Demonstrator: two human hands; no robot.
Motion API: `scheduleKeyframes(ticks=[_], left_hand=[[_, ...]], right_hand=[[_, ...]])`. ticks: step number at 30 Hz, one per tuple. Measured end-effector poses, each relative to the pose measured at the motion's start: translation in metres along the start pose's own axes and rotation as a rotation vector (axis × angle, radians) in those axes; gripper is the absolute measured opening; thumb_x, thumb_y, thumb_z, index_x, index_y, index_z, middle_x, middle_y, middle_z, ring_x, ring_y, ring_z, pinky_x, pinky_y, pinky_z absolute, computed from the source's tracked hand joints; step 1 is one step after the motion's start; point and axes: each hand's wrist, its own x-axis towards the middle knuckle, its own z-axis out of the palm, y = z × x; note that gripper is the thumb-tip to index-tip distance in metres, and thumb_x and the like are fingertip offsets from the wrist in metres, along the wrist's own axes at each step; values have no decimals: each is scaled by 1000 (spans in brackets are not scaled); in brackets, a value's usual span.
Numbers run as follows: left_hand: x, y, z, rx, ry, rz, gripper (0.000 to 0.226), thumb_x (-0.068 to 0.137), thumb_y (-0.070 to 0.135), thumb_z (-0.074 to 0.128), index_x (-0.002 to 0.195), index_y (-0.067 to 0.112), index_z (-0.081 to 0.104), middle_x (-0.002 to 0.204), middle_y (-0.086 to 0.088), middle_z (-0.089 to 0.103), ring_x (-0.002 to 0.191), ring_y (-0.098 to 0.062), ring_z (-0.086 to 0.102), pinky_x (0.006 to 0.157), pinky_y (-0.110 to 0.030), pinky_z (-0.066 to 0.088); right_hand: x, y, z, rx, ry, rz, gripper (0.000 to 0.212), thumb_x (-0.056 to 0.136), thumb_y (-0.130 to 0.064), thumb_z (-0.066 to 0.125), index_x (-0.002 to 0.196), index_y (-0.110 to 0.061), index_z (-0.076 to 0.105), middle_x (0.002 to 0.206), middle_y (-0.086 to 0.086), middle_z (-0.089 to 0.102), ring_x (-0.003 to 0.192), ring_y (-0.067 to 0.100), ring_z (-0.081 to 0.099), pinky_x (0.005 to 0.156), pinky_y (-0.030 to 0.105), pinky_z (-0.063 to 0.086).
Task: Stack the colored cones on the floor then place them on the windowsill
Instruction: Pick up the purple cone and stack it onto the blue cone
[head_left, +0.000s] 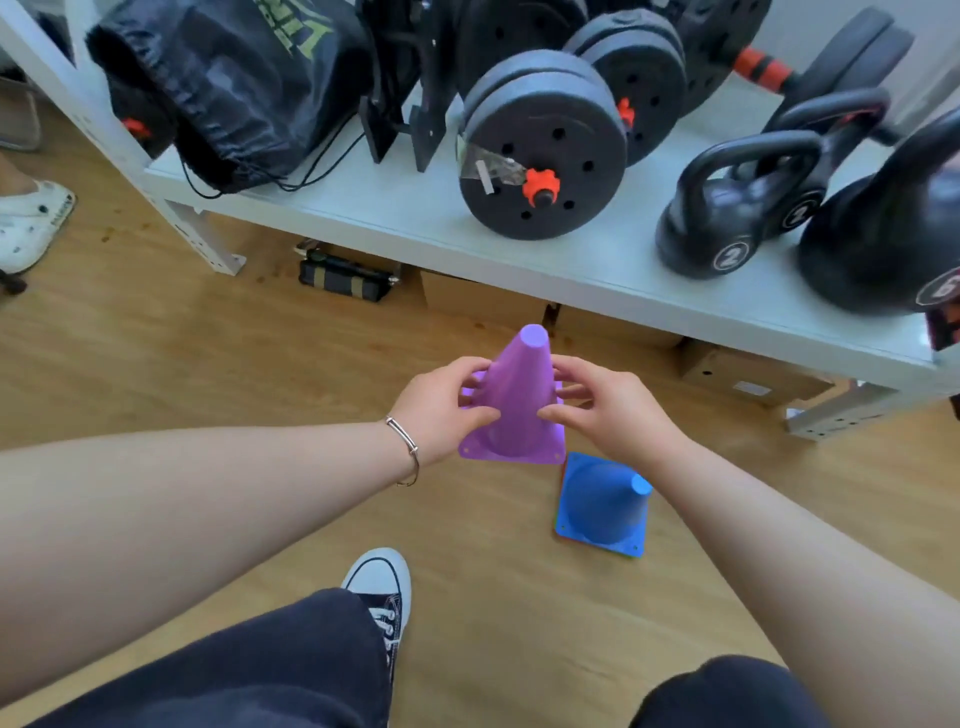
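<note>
A purple cone (521, 400) with a square base is held upright above the wooden floor, in the middle of the view. My left hand (441, 402) grips its left side and my right hand (608, 410) grips its right side, thumbs on the front. Just below and to the right, a blue cone (605, 506) stands on the floor; slivers of red and green show under its base, so it tops a small stack. No windowsill is in view.
A low white shelf (395, 213) runs across the back with a black bag (234, 88), dumbbells (540, 150) and kettlebells (737, 208). Cardboard boxes (748, 371) sit under it. My sneaker (382, 587) is near the cones; another person's white shoe (28, 223) is at far left.
</note>
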Motion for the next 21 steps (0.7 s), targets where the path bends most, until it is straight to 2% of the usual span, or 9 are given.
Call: scheduleKeyframes(ticks=[2, 6, 9, 13, 21], left_hand=[[-2, 23, 19, 28, -34, 26, 55, 81, 22, 73, 130, 29, 52, 117, 5, 64, 104, -12, 64, 88, -24, 50], [-3, 55, 61, 78, -114, 49, 53, 81, 22, 72, 129, 30, 50, 119, 3, 65, 103, -13, 65, 91, -30, 52], [-1, 67, 94, 119, -156, 52, 51, 82, 20, 71, 128, 29, 51, 120, 3, 65, 102, -15, 66, 91, -31, 53], [2, 60, 132, 137, -196, 23, 49, 80, 20, 71, 125, 30, 53, 120, 4, 66, 100, -14, 67, 93, -34, 53], [16, 23, 171, 205, -265, -27, 51, 79, 15, 71, 126, 25, 53, 123, 1, 66, 99, -17, 68, 91, -30, 52]], right_hand=[[-21, 15, -20, 0, 22, 32, 62, 90, -26, 84, 147, -35, 59, 133, -8, 73, 109, 7, 67, 86, 13, 47], [-52, 49, -48, -23, 45, 94, 63, 90, -25, 84, 148, -30, 59, 137, -6, 74, 121, 14, 72, 104, 30, 56], [-70, 78, -55, -12, 55, 140, 63, 90, -24, 83, 148, -30, 59, 138, -6, 74, 124, 15, 72, 104, 28, 55], [-83, 115, -47, 19, 48, 183, 64, 91, -23, 83, 149, -30, 58, 138, -5, 73, 126, 14, 70, 101, 24, 53], [-73, 164, 1, -7, 0, 214, 62, 94, -25, 79, 151, -24, 55, 140, 1, 72, 132, 20, 67, 110, 39, 55]])
